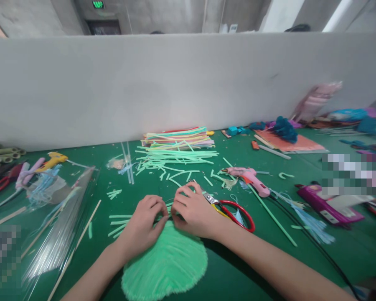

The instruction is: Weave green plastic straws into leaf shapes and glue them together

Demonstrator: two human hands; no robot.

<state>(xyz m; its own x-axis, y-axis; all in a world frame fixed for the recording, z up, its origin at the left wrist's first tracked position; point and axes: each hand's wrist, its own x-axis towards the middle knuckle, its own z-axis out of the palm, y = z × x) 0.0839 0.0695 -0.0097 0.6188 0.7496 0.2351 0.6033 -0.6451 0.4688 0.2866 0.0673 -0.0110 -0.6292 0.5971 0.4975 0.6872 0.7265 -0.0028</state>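
Note:
A fuzzy green fan-shaped piece made of pipe cleaners (167, 265) lies on the table in front of me, its narrow end under my fingers. My left hand (147, 221) is closed there, thumb and fingertips pinched together on the green pipe cleaners at the top edge. Close beside it, my right hand (191, 209) also has its fingers curled in on the same edge. The fingertips partly hide what they grip. Cut green pipe-cleaner pieces (117, 222) stick out left of my left hand. Red-handled scissors (236, 209) lie just right of my right hand.
Behind my hands lies a pile of colored pipe cleaners (178, 140). A pink glue gun (252, 177) with a black cord rests to the right, near a purple tool (329, 205). Clear plastic wrapping (59, 238) lies left. A white partition (175, 83) stands behind the table.

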